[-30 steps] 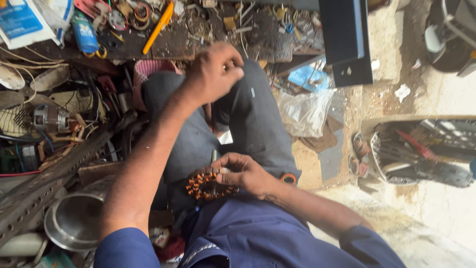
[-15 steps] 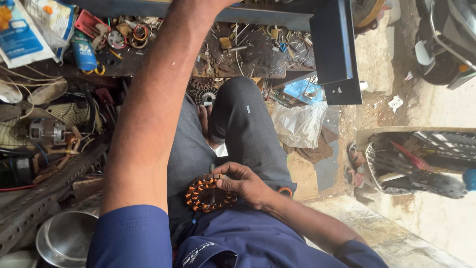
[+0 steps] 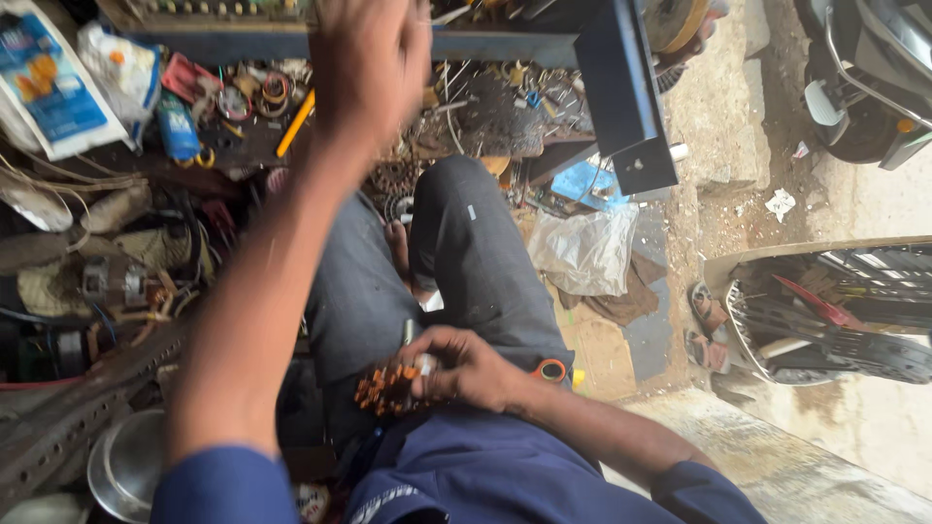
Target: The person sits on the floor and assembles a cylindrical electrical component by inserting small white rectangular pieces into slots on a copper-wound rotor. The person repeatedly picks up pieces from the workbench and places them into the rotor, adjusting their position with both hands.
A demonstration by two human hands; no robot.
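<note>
Only one copper-wound coil (image 3: 388,386) sits in the right hand (image 3: 466,369).

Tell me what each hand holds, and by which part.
Right hand grips the copper-wound coil ring by its right edge. Left hand, blurred, seems empty.

left hand (image 3: 369,68) has risen, seemingly clear of the knee (image 3: 466,194).

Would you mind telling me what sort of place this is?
Probably a small repair workshop for electric motors. The right hand holds a copper-wound coil on the lap, the left hand reaches toward a littered bench, and old parts lie heaped alongside.
</note>
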